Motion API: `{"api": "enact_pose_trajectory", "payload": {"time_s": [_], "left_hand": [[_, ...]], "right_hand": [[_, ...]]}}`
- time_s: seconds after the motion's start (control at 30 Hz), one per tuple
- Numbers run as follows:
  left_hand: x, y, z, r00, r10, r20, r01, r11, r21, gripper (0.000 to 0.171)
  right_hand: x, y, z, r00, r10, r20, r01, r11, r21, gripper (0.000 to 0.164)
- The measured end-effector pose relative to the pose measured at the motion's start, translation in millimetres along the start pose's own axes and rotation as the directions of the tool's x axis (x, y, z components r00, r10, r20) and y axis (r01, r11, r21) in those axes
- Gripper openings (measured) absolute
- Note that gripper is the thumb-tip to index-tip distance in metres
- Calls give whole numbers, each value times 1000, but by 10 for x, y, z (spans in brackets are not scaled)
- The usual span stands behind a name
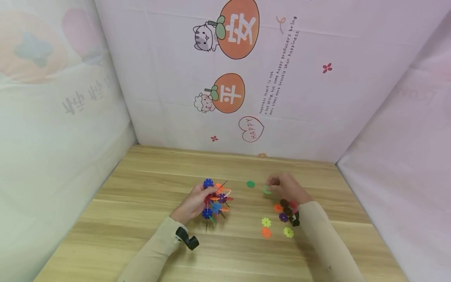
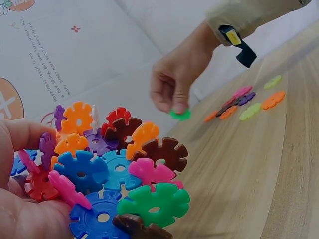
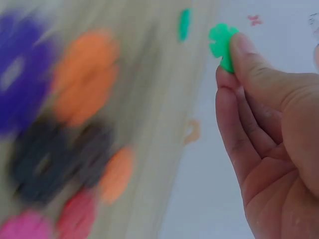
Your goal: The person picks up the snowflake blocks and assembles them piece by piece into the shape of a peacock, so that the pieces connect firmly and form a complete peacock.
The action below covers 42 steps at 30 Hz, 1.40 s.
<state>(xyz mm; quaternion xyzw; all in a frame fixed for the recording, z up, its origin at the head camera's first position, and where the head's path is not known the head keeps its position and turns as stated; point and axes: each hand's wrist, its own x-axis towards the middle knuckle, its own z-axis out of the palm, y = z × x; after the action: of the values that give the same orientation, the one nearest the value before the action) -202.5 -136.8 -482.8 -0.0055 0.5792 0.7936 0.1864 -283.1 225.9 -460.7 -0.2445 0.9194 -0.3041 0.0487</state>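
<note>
My left hand (image 1: 194, 201) grips a cluster of interlocked snowflake discs (image 2: 82, 172) in blue, orange, purple, red, pink, brown and green. In the left wrist view the thumb and palm lie along the cluster's left side. Between thumb and fingertips, my right hand (image 1: 288, 188) pinches one light green snowflake disc (image 3: 223, 42), held up above the table to the right of the cluster. That disc's notched edge shows beyond the thumb in the right wrist view.
A darker green disc (image 1: 250, 184) lies between the hands on the wooden table (image 1: 141, 176). Loose discs in orange, brown, purple and pink lie by the right wrist. Nearer me are yellow-green discs (image 1: 266, 222) and an orange disc (image 1: 266, 232). Printed white cloth walls (image 1: 169, 117) enclose the table.
</note>
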Motion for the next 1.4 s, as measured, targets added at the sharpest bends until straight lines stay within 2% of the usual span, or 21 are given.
{"api": "enact_pose_trajectory", "payload": {"time_s": [0.2,0.37,0.53,0.73,0.83,1.07,1.3,1.4], "left_hand": [[-13,-9,3,1000,3,21,-3,1000,0,17],[-15,5,-3,998,1,58,-1,1000,4,14],[-34,33,-5,992,7,127,-8,1000,4,13],[-72,67,-1,976,22,218,-19,1000,-16,13],[-82,76,3,967,28,255,-25,1000,-17,18],[-89,90,-13,947,58,317,-54,998,-19,48],[-90,98,-28,947,53,318,-48,999,-25,48],[-85,99,-33,941,67,331,-60,998,-31,50]], "right_hand": [[282,-394,47,997,-79,2,79,994,80,6],[475,-697,140,996,-85,0,84,987,138,10],[631,-882,233,995,-98,-9,97,966,239,12],[717,-1005,315,992,-121,31,103,933,345,11],[719,-1052,351,985,-168,43,140,916,375,11],[754,-1161,447,959,-276,58,220,860,460,8],[782,-1171,526,925,-370,85,272,801,533,9],[791,-1170,545,913,-400,81,287,770,570,10]]}}
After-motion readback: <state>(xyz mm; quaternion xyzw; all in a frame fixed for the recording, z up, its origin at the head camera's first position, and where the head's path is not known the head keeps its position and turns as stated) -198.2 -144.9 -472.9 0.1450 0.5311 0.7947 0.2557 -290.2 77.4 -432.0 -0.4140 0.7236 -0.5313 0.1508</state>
